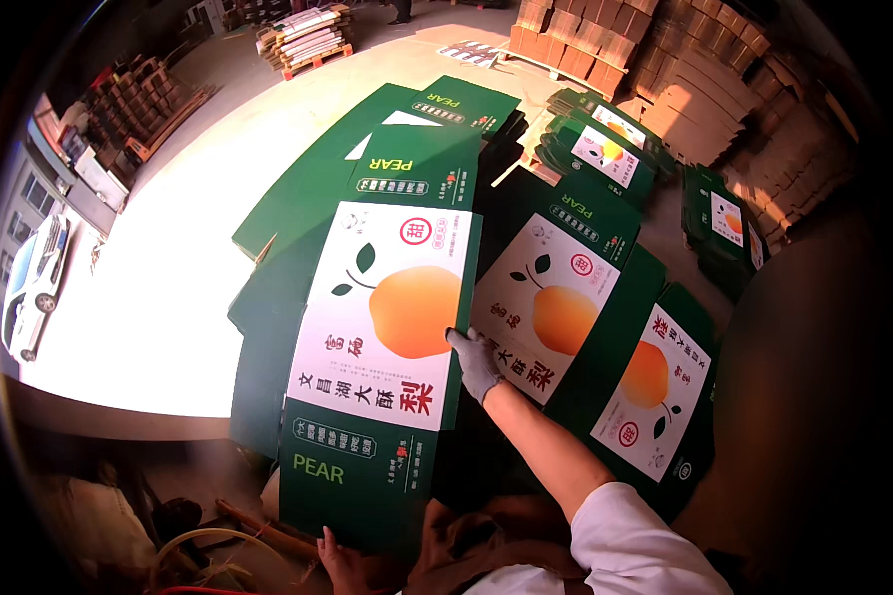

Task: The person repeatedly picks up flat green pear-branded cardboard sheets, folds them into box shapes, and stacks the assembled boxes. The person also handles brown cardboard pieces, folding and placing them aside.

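Note:
A flat, unfolded green pear carton point(397, 297) with a white panel and a large orange-yellow pear spans the space before me, tilted. My right hand point(476, 365), in a grey glove, grips its right edge, thumb at the rim. At the near edge of the same carton, my left hand point(339, 563) holds the green flap; its lower part leaves the picture. Under and beyond it lie more green carton sheets point(298, 188). Just right of my right hand, another printed pear carton point(556, 307) lies flat.
Another pear carton point(655, 387) lies at the right, with stacked green cartons point(605, 149) behind. Brown cardboard stacks point(685, 109) rise at the back right. A loaded pallet point(308, 45) stands far off. A white car point(38, 283) is outside, left.

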Motion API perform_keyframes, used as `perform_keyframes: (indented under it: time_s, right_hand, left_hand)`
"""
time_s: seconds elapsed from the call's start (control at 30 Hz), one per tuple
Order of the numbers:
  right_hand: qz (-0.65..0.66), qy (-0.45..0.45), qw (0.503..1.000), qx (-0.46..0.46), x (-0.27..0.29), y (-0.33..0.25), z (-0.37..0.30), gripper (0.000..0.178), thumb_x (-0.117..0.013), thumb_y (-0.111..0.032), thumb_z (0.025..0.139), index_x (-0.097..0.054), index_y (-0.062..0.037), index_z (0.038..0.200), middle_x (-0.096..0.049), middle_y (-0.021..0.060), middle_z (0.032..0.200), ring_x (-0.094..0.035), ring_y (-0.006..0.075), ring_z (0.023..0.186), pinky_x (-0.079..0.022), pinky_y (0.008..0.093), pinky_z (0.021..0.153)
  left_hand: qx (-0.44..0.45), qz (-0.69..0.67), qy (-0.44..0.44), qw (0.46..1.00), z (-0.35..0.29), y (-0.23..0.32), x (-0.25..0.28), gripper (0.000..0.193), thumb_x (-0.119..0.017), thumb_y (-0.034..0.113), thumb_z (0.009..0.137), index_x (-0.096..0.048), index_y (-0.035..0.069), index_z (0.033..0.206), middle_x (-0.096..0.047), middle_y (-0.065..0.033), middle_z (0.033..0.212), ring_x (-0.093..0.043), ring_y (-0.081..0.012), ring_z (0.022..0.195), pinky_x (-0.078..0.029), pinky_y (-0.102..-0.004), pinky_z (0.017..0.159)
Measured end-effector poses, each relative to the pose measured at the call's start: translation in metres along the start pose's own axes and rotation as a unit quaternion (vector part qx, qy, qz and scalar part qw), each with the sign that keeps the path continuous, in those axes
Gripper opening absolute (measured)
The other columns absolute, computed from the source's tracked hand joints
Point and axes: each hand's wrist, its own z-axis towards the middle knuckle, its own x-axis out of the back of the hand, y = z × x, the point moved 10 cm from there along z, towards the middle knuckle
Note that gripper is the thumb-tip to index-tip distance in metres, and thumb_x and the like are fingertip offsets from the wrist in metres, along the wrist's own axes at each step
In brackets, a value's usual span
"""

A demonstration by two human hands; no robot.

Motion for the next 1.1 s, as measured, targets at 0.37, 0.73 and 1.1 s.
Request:
perform_keyframes:
  time_s: [0.37, 0.73, 1.1]
  right_hand:
    - [0.093, 0.280, 0.955, -0.032, 0.328, 0.038, -0.101, 0.041, -0.063, -0.024, 0.095, -0.058, -0.0041, 0.131, -0.061, 0.0102, 0.129, -0.058, 0.0261, 0.118, -0.046, 0.0416, 0.098]
    - [-0.211, 0.343, 0.915, 0.037, 0.393, -0.004, -0.073, 0.072, -0.063, -0.051, 0.092, -0.044, -0.0053, 0.145, -0.064, 0.0131, 0.120, -0.059, 0.0225, 0.116, -0.045, 0.0383, 0.098]
    - [-0.351, 0.540, 0.763, -0.052, 0.722, -0.009, -0.480, 0.031, -0.062, -0.034, 0.089, -0.069, -0.0056, 0.099, -0.070, 0.0160, 0.095, -0.068, 0.0317, 0.092, -0.052, 0.0430, 0.082]
  left_hand:
    - [0.078, -0.006, -0.159, 0.984, 0.032, -0.106, -0.130, 0.040, -0.062, 0.011, 0.097, -0.051, 0.005, 0.135, -0.061, -0.0125, 0.127, -0.062, -0.0275, 0.112, -0.052, -0.0423, 0.097]
    - [0.155, 0.054, -0.149, 0.975, 0.077, -0.213, -0.159, 0.061, -0.061, 0.033, 0.099, -0.040, -0.001, 0.144, -0.048, -0.0167, 0.142, -0.051, -0.0324, 0.122, -0.043, -0.0492, 0.105]
    - [-0.484, 0.511, -0.060, 0.708, -0.043, -0.094, -0.265, 0.039, -0.060, 0.033, 0.098, -0.060, -0.003, 0.113, -0.064, -0.0174, 0.108, -0.062, -0.0308, 0.097, -0.049, -0.0455, 0.083]
